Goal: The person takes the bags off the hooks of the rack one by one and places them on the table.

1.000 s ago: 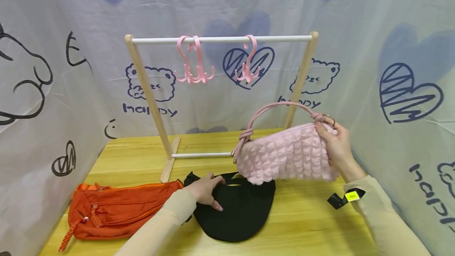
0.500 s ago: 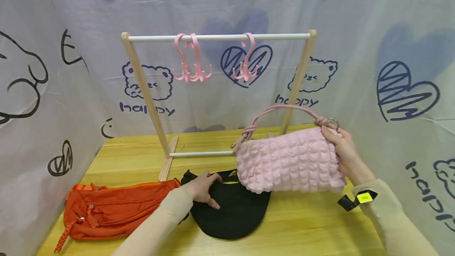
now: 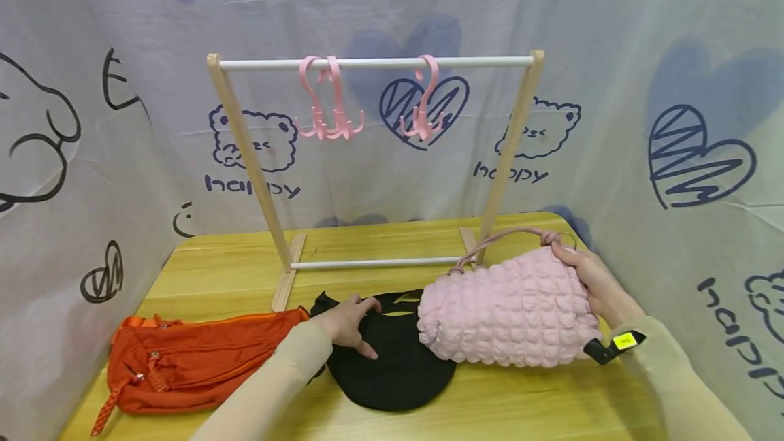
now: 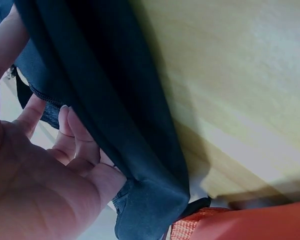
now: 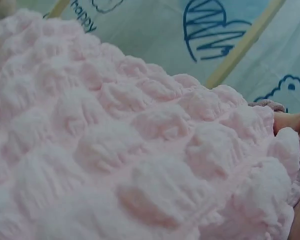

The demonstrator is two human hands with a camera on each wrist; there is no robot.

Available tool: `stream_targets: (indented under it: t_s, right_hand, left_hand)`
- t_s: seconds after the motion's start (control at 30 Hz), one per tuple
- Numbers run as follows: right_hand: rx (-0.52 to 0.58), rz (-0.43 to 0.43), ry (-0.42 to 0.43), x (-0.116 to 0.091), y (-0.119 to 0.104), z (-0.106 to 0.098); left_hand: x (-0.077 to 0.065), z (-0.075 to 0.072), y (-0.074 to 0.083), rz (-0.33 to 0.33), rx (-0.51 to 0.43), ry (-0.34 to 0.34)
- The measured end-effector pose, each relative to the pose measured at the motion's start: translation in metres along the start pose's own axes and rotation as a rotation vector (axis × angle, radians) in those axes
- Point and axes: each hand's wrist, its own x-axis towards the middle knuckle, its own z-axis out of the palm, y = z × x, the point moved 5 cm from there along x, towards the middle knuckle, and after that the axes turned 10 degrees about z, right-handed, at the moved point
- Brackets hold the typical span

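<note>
My right hand [image 3: 600, 284] grips the right end of a pink puffy handbag [image 3: 508, 315], by the knot of its thin strap. The bag is tilted, its left end overlapping the black bag in the head view; its bubbled fabric [image 5: 130, 130] fills most of the right wrist view. My left hand [image 3: 349, 324] rests on the black crescent-shaped bag [image 3: 398, 369], fingers spread near its strap and thumb over its body. In the left wrist view, loosely bent fingers [image 4: 80, 140] lie close to the black strap [image 4: 105, 95] and a zip.
An orange zipped bag [image 3: 196, 363] lies left of the black one. Behind stands a wooden rack with a white top rail [image 3: 380, 64], where pink multi-prong hooks [image 3: 422, 101] hang. A patterned cloth [image 3: 692, 237] surrounds the yellow wooden table [image 3: 202, 278].
My right hand has lowered the pink handbag, turning its puffy side more toward the head camera, and the strap has dropped. My left hand has stayed at the black bag.
</note>
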Motion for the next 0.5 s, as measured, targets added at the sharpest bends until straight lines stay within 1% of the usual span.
stream_targets:
  t_s: [0.03, 0.1, 0.23, 0.3, 0.37, 0.5]
  right_hand:
    - [-0.043, 0.0, 0.039, 0.002, 0.002, -0.004]
    - [-0.18, -0.005, 0.13, 0.005, 0.004, -0.014]
    - [-0.592, -0.008, 0.32, 0.011, 0.006, -0.027]
    - [-0.748, -0.015, 0.366, 0.014, 0.007, -0.03]
    - [-0.85, -0.028, 0.383, 0.018, 0.008, -0.032]
    - [-0.943, -0.068, 0.409, 0.024, 0.011, -0.037]
  left_hand:
    - [0.0, 0.0, 0.0, -0.002, -0.002, -0.001]
    - [0.0, 0.0, 0.0, -0.005, -0.005, -0.003]
    - [0.0, -0.001, 0.0, -0.01, 0.006, -0.013]
    - [0.0, -0.001, 0.0, -0.016, 0.012, -0.02]
    - [0.0, -0.002, 0.0, -0.025, 0.016, -0.027]
    - [0.002, -0.001, -0.001, -0.035, 0.018, -0.035]
